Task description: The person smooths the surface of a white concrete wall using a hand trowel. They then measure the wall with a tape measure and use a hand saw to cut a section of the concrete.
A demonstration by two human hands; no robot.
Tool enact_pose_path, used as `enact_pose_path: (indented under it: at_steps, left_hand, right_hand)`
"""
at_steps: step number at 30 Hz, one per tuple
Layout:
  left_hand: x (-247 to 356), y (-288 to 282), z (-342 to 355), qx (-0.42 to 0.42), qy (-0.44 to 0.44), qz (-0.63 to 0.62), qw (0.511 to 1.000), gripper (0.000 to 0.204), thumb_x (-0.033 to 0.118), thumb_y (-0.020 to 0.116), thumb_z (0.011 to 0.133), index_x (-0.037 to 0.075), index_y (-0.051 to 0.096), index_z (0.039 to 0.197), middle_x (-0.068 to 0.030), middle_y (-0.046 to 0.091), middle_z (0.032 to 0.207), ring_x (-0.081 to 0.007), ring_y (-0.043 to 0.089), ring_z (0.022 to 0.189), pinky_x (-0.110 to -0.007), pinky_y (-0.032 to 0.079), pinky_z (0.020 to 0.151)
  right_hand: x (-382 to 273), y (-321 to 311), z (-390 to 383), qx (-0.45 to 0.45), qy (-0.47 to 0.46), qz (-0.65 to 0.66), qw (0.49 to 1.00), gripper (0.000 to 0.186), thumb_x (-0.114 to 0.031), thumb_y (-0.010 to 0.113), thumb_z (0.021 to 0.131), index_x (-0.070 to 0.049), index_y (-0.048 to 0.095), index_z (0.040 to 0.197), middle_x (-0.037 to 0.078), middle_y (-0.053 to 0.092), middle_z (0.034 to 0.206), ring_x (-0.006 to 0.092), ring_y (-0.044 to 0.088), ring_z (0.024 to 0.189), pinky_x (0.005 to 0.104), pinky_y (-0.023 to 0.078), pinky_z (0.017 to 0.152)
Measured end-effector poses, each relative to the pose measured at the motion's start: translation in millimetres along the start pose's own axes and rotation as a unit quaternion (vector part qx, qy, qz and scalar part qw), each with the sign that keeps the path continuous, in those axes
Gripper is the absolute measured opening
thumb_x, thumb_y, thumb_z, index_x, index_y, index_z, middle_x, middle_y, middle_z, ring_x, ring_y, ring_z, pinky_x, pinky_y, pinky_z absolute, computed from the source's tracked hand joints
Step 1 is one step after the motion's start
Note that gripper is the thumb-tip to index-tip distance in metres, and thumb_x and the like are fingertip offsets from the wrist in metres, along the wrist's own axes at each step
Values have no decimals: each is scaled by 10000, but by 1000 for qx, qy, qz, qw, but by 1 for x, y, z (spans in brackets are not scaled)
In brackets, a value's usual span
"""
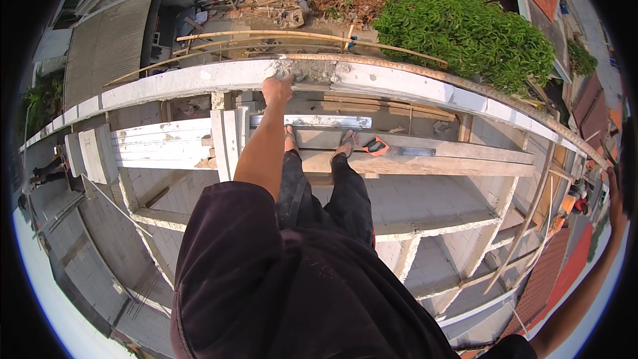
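Observation:
My left hand (278, 90) is closed, its fingers pressed down at the near edge of a long white block wall (199, 80). Grey crumbly mortar (309, 72) lies on the wall top beside it, and whatever the fingers hold is hidden. At the far right rim, my right hand (618, 196) is by the end of a long brownish strip (458, 80) running along the wall top; its grip is unclear there. Near my right foot, a handsaw (375, 147) with an orange and black handle lies on the wooden planks (458, 163).
I stand high on planks, with a pale grooved metal bar (325, 121) by my feet. Below are block-walled rooms with concrete beams (419, 231). White panels (159, 145) lie left. Bamboo poles (266, 34), a leafy tree (465, 36) and roofs are beyond the wall.

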State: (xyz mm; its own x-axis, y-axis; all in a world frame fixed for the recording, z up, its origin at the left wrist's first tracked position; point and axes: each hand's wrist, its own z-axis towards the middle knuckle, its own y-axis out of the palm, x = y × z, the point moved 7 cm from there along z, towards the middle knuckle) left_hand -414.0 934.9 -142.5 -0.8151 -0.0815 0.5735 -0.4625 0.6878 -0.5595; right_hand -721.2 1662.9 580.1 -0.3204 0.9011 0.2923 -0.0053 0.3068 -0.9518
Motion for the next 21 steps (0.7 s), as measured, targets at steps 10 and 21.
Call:
enact_pose_path:
  at_steps: [10,21]
  left_hand:
    - [-10,-1,-6,-18,-44,-140,989,298,239,850,813,-42,752,811,-116,759,769,-181,734,628,-333,605,553]
    - [20,-22,-37,185,72,79,977,363,301,868,758,11,787,961,-171,784,837,-279,782,779,-392,622,773]
  right_hand:
    - [65,299,-15,-126,17,199,972,278,-211,746,971,52,688,1038,136,668,919,229,628,846,347,487,813]
    - [97,490,4,-162,25,216,962,286,-208,755,968,42,694,1094,185,677,1076,342,679,985,407,508,909]
